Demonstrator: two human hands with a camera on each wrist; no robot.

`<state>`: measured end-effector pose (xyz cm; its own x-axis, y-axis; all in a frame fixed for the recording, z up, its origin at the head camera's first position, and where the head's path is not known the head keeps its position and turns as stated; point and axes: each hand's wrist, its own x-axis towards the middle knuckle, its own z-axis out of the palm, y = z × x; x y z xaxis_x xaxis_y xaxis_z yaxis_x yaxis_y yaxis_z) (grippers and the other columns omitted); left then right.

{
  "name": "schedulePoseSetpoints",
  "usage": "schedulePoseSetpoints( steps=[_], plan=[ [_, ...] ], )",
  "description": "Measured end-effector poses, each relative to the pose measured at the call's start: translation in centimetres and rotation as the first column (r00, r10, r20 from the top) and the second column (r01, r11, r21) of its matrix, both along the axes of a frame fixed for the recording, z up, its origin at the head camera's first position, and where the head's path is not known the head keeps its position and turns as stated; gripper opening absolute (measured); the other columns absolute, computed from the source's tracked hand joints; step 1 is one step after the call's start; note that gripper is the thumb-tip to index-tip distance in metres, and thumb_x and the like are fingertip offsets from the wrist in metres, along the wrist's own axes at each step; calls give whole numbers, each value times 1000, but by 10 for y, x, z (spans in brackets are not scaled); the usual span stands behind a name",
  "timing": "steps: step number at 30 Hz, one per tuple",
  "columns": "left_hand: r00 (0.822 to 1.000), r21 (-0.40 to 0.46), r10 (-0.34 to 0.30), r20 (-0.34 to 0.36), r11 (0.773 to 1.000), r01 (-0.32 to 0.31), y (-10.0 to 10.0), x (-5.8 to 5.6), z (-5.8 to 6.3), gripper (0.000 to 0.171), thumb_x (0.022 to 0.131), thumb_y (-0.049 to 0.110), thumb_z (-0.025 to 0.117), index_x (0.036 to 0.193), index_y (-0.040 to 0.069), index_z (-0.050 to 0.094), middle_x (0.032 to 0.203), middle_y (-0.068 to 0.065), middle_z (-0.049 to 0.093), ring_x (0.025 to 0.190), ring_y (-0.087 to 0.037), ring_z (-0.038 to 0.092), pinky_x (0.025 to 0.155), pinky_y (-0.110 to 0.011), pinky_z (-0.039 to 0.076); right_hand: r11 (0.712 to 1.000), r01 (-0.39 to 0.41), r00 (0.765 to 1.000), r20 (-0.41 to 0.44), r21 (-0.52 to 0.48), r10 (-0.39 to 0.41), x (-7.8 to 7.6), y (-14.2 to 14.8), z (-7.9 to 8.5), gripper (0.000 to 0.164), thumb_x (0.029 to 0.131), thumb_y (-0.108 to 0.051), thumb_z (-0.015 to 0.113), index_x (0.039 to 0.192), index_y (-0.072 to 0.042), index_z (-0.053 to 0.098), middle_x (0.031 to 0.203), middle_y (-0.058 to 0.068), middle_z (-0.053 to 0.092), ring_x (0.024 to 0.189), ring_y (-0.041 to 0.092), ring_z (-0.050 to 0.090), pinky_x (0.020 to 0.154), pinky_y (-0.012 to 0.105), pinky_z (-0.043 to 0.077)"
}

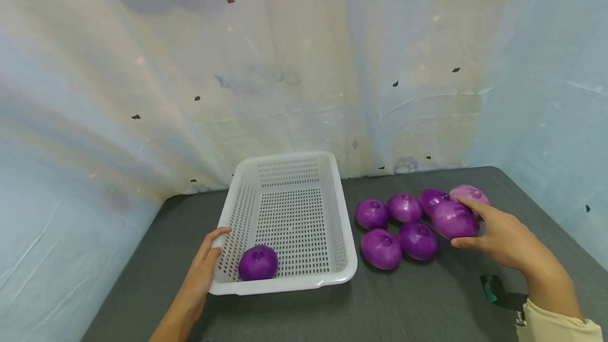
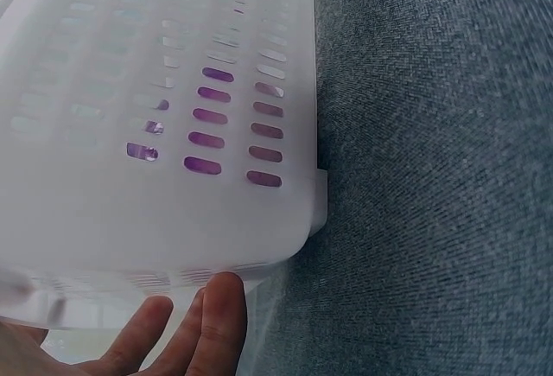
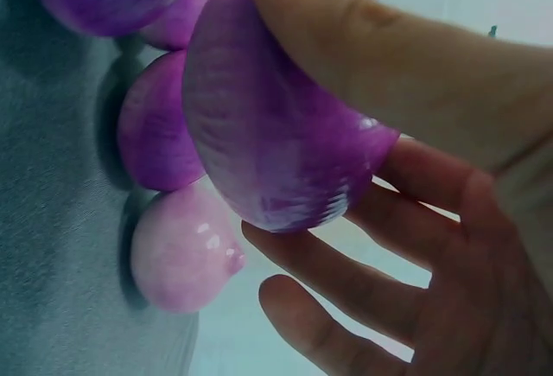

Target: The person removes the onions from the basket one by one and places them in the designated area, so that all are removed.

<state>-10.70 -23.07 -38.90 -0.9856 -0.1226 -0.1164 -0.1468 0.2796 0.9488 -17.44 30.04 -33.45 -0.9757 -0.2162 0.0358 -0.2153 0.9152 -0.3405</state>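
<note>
My right hand (image 1: 510, 236) holds a purple onion (image 1: 455, 219), thumb on one side and fingers round the other. In the right wrist view that onion (image 3: 276, 117) is raised off the table, with a paler onion (image 3: 186, 251) behind it. My left hand (image 1: 199, 268) grips the left rim of a white perforated plastic basket (image 1: 349, 247). Its fingers (image 2: 223, 315) show at the basket's edge in the left wrist view. Inside the basket, one purple onion (image 1: 258, 263) lies in the near left corner.
Several more purple onions, among them a near one (image 1: 381, 248) and a back one (image 1: 372, 214), lie clustered right of the basket. A pale pink onion (image 1: 469, 192) sits at the far right of the group. Behind the dark table (image 1: 389, 305) hangs a patterned curtain (image 1: 304, 67).
</note>
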Motion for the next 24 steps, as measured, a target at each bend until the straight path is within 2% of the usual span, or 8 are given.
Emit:
schedulePoseSetpoints(
  steps=[5,14,24],
  plan=[
    [1000,3,4,2,1000,-4,0,-1,0,43,102,16,21,142,29,31,153,-11,26,130,-35,39,88,-39,43,1000,-6,1000,1,7,6,-4,5,-7,108,64,-61,76,147,-8,32,130,39,46,113,58,47,81,65,40],
    [1000,10,6,5,1000,-7,0,-2,0,44,101,16,21,142,29,32,153,-10,25,129,-34,39,87,-35,43,1000,-20,1000,19,4,20,-10,13,-23,98,66,-49,80,139,1,39,128,41,46,113,59,46,84,65,39],
    [1000,13,13,12,1000,-13,0,-2,-1,44,101,17,21,142,30,32,153,-10,27,127,-34,41,84,-34,44,999,-40,999,28,-17,40,-16,16,-36,92,67,-42,82,135,5,41,125,41,49,111,58,48,85,64,40]
  ],
)
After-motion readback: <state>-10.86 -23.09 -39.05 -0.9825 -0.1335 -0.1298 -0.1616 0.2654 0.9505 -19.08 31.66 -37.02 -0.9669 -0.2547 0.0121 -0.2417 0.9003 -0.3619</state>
